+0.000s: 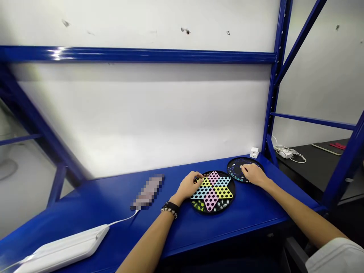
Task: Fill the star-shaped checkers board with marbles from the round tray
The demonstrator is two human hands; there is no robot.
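Note:
A Chinese checkers board (212, 189) with a pink, yellow and light-blue star full of holes lies on the blue table. Yellow-green and whitish marbles sit in its black rim. At the board's left side is my left hand (189, 185), fingers curled over the star's upper-left part; what they pinch, if anything, is too small to make out. Farther right, a round black tray (233, 176) holds scattered blue, teal and white pieces. My right hand (254, 174) reaches over this tray with thumb and fingertips together, and what lies between them is hidden.
A pixelated flat object (148, 191) with a white cable lies left of the board. Nearer, a white power strip (65, 248) crosses the table's left side. White chargers (254, 152) stand at the back right. Blue frame posts (273, 94) and a white wall (142, 121) enclose the table.

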